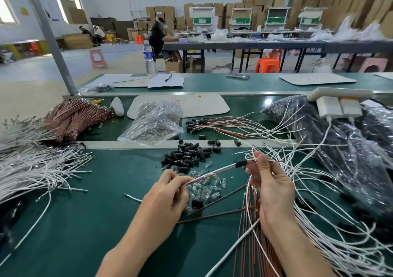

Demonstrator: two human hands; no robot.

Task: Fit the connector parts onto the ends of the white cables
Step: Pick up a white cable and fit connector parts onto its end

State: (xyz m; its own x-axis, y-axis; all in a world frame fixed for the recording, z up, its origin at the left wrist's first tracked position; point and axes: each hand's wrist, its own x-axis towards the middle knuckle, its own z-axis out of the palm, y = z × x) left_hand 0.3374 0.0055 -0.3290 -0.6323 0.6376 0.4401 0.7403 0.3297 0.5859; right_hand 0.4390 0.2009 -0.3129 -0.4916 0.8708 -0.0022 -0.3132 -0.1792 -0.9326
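Far left on the worktop [85,223], a loose heap of white cables [32,170] lies well apart from both hands, w/ tied brown wire bundles [76,117] behind it.

Nearer centre, your left hand [168,193] is closed in a pinch. Thumb & fingertips grip the lower end of a cable pair [214,171], one white lead & one brown. The pair runs up & right, off the surface, to a black connector part [241,163] sitting on it, just beside your right hand's fingers.

Under the pair, small clear bulbs [204,188] lie scattered on the mat. Behind them is a pile of black connector parts [189,155], near but touching neither hand. Further back sits a clear plastic bag [153,121].

Your right hand [270,189] is curled, thumb & forefinger pinching the pair just right of the black part. A loop of brown & white wires also passes its palm side; can't tell if that's gripped.

Right of that hand, more white cables [319,223] fan across the worktop toward dark plastic bags [344,145], w/ white chargers [338,106] on top.
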